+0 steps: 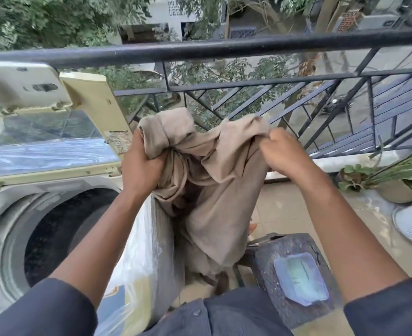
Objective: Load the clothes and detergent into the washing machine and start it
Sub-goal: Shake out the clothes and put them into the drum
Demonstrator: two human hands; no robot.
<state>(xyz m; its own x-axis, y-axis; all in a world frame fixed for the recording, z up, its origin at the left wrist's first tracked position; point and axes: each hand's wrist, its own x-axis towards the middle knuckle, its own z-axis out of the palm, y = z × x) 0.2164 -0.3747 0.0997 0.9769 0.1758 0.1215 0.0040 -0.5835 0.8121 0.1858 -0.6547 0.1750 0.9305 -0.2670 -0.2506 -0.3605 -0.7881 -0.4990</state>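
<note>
1. The step in hand is loading the clothes: a beige garment [214,170] hangs bunched in the air to the right of the washing machine [18,226], above a gap between the machine and a dark stool [297,275].
2. The left hand [142,166] has its fingers curled tight round a gathered wad of the garment near its top.
3. The right hand [282,154] pinches another fold of the same cloth, so both hands carry it.
4. The machine's lid [54,132] stands raised and the drum [61,238] looks dark inside; what it holds cannot be told.
5. The next move likely calls for swinging the garment left over the drum's rim and letting go with both hands.
6. The trailing hem hangs low, so it may need lifting to clear the rim.
7. No detergent can be seen.
</note>
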